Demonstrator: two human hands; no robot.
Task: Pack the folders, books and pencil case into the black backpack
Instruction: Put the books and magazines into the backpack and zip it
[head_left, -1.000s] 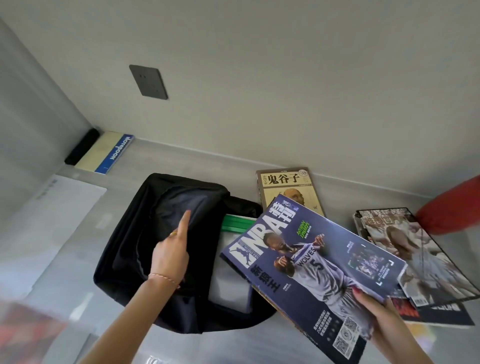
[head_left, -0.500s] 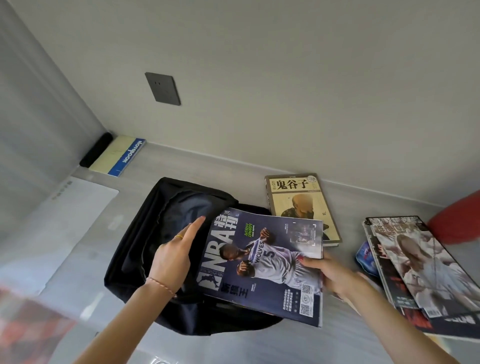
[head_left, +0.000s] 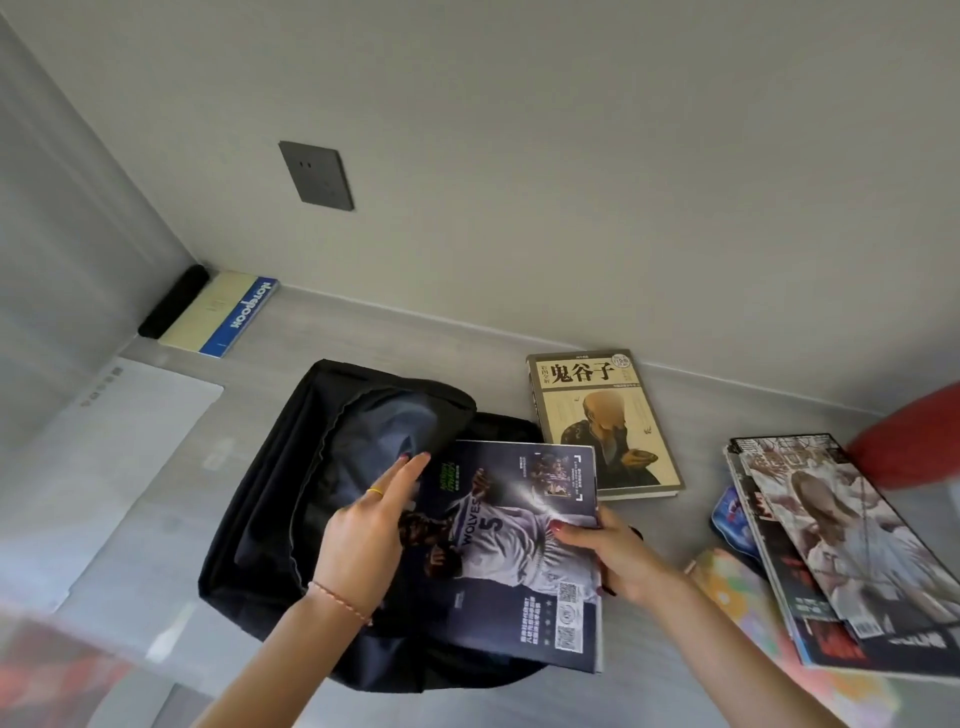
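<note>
The black backpack (head_left: 270, 493) lies flat on the grey desk with its main flap lifted. My left hand (head_left: 371, 530) has straight fingers against the flap's edge at the opening. My right hand (head_left: 615, 553) grips the right edge of a dark blue basketball magazine (head_left: 519, 545), whose left part sits inside the bag's opening. A yellow book (head_left: 602, 421) lies just behind the bag to the right. A stack of magazines (head_left: 841, 551) rests at the far right, with a blue pencil case (head_left: 732, 519) partly hidden under it.
A notebook with a blue spine (head_left: 221, 314) and a black bar (head_left: 174, 301) lie in the back left corner. A white sheet (head_left: 104, 467) covers the desk's left side. A red object (head_left: 909, 441) is at the right edge; a colourful folder (head_left: 743, 608) lies front right.
The magazine has swung from the right over the backpack and slid left into its opening. My right hand moved with it; my left hand stayed at the flap.
</note>
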